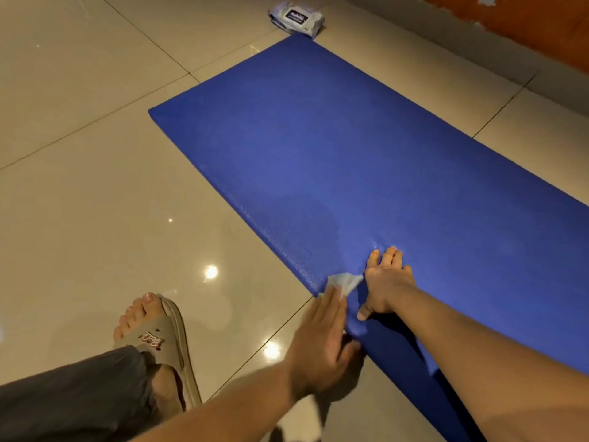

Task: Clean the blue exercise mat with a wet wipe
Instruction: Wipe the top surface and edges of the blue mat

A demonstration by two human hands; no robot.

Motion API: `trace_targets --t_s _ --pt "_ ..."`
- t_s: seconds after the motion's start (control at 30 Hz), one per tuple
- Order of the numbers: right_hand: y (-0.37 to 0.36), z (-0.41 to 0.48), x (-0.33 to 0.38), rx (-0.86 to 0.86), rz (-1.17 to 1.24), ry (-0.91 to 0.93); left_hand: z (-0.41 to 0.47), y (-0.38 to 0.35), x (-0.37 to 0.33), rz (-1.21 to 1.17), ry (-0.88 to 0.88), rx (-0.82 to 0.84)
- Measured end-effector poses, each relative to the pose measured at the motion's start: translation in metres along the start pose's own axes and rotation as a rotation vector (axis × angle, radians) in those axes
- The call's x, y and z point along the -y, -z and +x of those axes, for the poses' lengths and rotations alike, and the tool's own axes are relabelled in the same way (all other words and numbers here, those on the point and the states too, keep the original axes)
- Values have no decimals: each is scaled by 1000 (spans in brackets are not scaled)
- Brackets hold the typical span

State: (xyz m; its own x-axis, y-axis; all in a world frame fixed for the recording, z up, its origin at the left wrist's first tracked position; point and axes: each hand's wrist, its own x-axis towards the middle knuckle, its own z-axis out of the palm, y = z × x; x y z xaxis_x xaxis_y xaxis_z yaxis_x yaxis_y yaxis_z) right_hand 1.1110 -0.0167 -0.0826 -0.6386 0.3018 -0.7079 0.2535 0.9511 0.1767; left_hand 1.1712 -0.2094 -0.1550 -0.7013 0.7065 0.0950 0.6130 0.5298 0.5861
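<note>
The blue exercise mat [334, 148] lies flat on a glossy tiled floor and runs from the upper middle to the lower right. My left hand [320, 342], blurred by motion, lies at the mat's near long edge. Its straight fingers press a white wet wipe [346, 281] against that edge, and the wipe sticks out past the fingertips. Just to the right, my right hand [387, 283] rests on the mat with its fingers spread and its thumb over the edge. A darker damp patch shows on the mat just beyond both hands.
A pack of wet wipes [296, 19] lies on the floor at the mat's far corner. My foot in a tan slipper [159, 342] stands on the tiles left of the mat. An orange wall [526, 23] with grey skirting runs along the upper right.
</note>
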Motion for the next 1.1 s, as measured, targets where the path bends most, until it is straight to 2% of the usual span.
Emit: trace_targets --t_s 0.07,0.1,0.17,0.23,0.3,0.37,0.43,0.53,0.63,0.7,0.8,0.9,0.97,1.1 --pt "-9 -8 -16 -5 92 50 8 21 16 130 -165 48" --pt "-13 -14 -25 -9 135 49 19 34 29 120 -157 62" --pt "-22 -22 -37 5 175 -41 43 62 71 158 -58 56" --pt "-30 -36 -49 41 224 -245 65 86 98 290 107 87" --pt "-42 -47 -57 128 205 -302 71 89 95 264 167 125" --pt "-54 -52 -60 149 145 -264 60 74 73 183 100 96" --pt "-58 -53 -58 131 142 -254 38 55 46 136 -50 175" --pt "-54 -49 -54 132 113 -257 22 43 30 245 -208 402" --pt "-50 -47 -51 133 42 -239 41 56 38 348 -309 359" --pt "-48 -47 -51 117 2 -214 57 77 40 419 -311 392" --pt "-53 -43 -52 103 3 -218 80 101 34 376 -62 485" --pt "-59 -32 -49 95 34 -251 98 100 35 33 356 425" --pt "-61 -26 -47 93 67 -279 103 97 38 -88 521 363" --pt "-61 -26 -46 93 88 -289 105 94 48 283 505 136"
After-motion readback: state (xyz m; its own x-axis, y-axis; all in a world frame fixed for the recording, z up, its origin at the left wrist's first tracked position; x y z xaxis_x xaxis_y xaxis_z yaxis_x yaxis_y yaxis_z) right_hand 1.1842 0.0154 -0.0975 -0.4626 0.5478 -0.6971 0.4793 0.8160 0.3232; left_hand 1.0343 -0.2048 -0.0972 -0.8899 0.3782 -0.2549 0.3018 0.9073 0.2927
